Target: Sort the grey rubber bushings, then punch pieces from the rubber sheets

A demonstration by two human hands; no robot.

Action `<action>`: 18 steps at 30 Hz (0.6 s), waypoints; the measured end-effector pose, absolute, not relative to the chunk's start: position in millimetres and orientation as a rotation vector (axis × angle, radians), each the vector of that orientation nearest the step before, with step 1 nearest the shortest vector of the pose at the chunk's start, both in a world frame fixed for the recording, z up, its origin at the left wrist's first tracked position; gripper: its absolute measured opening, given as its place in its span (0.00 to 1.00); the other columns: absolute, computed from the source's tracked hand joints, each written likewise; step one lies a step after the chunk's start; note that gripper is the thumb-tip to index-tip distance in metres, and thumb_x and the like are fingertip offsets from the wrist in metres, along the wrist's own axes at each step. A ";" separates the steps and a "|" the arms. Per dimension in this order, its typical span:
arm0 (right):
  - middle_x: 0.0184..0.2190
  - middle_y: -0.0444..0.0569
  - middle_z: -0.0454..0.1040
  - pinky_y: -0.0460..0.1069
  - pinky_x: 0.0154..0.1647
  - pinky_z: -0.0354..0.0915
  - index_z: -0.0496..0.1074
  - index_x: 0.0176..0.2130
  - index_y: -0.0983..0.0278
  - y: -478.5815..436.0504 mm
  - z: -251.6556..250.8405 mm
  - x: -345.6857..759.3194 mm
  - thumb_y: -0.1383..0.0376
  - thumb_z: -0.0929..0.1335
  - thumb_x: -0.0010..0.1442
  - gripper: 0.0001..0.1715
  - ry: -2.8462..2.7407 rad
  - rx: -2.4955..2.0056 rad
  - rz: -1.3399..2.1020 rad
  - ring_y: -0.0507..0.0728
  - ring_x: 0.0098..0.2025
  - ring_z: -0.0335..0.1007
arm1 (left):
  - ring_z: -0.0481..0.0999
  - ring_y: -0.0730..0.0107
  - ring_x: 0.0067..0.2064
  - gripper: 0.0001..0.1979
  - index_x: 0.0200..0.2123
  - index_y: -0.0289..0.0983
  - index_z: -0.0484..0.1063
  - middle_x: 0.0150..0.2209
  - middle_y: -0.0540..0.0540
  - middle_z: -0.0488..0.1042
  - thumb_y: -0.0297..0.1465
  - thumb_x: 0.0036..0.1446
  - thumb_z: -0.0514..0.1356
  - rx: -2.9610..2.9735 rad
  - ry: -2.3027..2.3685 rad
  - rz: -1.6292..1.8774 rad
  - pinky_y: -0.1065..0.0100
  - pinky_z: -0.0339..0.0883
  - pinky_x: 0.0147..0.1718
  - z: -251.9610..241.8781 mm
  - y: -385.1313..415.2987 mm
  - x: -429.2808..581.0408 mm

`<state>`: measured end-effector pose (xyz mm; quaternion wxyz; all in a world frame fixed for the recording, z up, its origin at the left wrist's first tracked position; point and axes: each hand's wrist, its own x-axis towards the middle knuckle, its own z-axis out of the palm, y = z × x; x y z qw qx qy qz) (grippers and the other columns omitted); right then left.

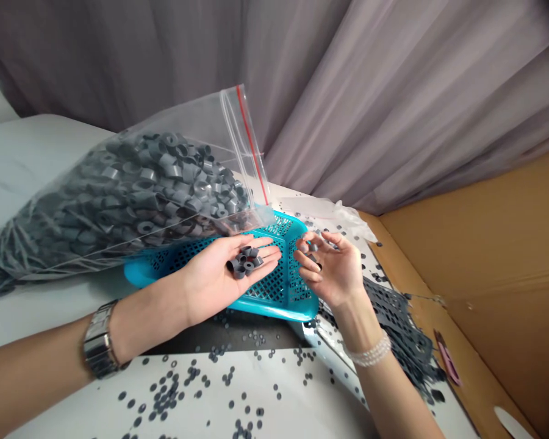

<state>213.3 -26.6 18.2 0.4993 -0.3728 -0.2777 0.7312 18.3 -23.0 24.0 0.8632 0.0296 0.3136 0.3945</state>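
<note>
A single clear zip-seal plastic bag (pixel 192 122) with a red strip, packed with short grey tubular rings (pixel 165 177) beyond counting, lies partly over one turquoise latticed plastic basket (pixel 274 310) on a white worktop (pixel 86 417) strewn with dozens of flat dark-grey discs (pixel 162 396). The left hand (pixel 217 268), palm up and unclenched, bears a cluster of small rings (pixel 244 262); the right hand (pixel 338 268) half-curls, its grip on nearby grey bits (pixel 313 247) impossible to tell
</note>
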 end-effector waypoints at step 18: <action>0.18 0.35 0.49 0.46 0.21 0.43 0.75 0.36 0.63 -44.2 14.6 180.1 0.61 0.72 0.54 0.10 -1.653 -1.373 1.097 0.47 0.21 0.41 | 0.76 0.69 0.42 0.14 0.46 0.29 0.73 0.41 0.40 0.76 0.21 0.60 0.51 0.172 0.621 0.851 0.72 0.70 0.42 21.8 -22.2 22.0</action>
